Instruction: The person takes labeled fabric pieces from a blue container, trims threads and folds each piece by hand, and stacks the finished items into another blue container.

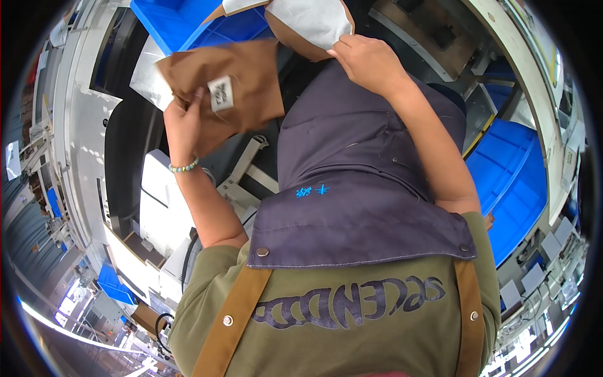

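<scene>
My left hand (183, 125), with a beaded bracelet at the wrist, is closed on the lower left edge of a brown fabric piece (254, 81). A small white label (220, 93) with dark lettering lies on that piece, beside my thumb. Between the fingers and thumb of my right hand (369, 61) is the edge of a second fabric piece (311, 22), white on one face and brown along the border. The two pieces are held up apart, above my lap. The top of the second piece runs close to the view's upper edge.
A blue bin (169, 22) stands behind the fabric at upper left. More blue bins (512, 182) are stacked to my right. My dark apron (352, 144) covers my lap. A white machine body (162, 201) stands close to my left arm.
</scene>
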Action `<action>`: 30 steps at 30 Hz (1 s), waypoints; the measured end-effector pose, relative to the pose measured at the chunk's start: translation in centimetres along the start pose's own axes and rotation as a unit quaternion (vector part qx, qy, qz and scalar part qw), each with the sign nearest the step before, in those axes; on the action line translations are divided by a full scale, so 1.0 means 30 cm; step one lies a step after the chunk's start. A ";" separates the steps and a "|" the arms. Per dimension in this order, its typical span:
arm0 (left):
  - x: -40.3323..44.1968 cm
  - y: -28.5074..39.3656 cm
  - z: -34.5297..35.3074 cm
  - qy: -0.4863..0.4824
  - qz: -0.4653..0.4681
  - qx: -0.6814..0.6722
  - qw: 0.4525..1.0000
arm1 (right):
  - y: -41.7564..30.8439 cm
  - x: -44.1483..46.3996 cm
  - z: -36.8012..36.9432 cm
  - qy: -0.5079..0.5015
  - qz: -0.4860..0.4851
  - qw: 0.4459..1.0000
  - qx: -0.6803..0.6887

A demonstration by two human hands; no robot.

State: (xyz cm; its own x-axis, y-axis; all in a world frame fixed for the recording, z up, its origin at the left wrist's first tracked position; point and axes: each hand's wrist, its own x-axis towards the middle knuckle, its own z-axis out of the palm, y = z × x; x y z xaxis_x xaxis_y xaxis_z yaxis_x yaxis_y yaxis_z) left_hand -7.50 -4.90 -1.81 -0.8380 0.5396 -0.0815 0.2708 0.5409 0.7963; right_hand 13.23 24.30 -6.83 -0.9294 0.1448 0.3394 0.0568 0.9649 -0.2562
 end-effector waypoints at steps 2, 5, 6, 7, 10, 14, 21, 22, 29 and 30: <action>0.021 -0.047 0.022 0.061 -0.035 -0.091 0.993 | -0.025 -0.008 -0.024 -0.010 -0.051 0.999 0.016; 0.003 0.030 0.136 0.060 -0.131 -0.205 0.968 | -0.146 -0.008 -0.030 -0.061 -0.153 0.980 0.108; -0.011 0.051 0.186 0.019 -0.137 -0.244 0.960 | -0.192 -0.007 -0.029 -0.097 -0.182 0.971 0.120; -0.026 0.070 0.238 -0.022 -0.143 -0.282 0.948 | -0.234 -0.003 -0.022 -0.133 -0.211 0.959 0.132; -0.082 0.083 0.380 -0.060 -0.153 -0.472 0.866 | -0.324 -0.002 0.047 -0.204 -0.246 0.940 0.124; -0.116 0.128 0.389 -0.102 -0.167 -0.597 0.778 | -0.328 0.023 0.041 -0.270 -0.182 0.924 0.200; -0.099 0.155 0.389 -0.114 -0.114 -0.365 0.917 | -0.290 0.028 -0.003 -0.199 -0.089 0.843 0.491; -0.081 0.137 0.366 -0.120 -0.097 -0.382 0.911 | -0.270 0.039 -0.034 -0.179 -0.073 0.806 0.560; -0.070 0.177 0.103 -0.283 0.011 -0.149 0.947 | -0.118 0.109 -0.112 0.034 0.122 0.746 0.653; -0.069 0.185 0.093 -0.311 0.000 -0.121 0.943 | -0.143 0.114 -0.087 0.008 0.125 0.741 0.659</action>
State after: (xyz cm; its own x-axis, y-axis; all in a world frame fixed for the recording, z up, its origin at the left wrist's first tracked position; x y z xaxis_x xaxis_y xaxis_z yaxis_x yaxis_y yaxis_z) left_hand -2.95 -1.23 1.11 -0.3785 0.8538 -0.3575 0.0921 0.4191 0.9033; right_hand 10.77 21.22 -2.22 -0.9451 0.2954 0.1395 -0.1884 -0.1442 -0.9714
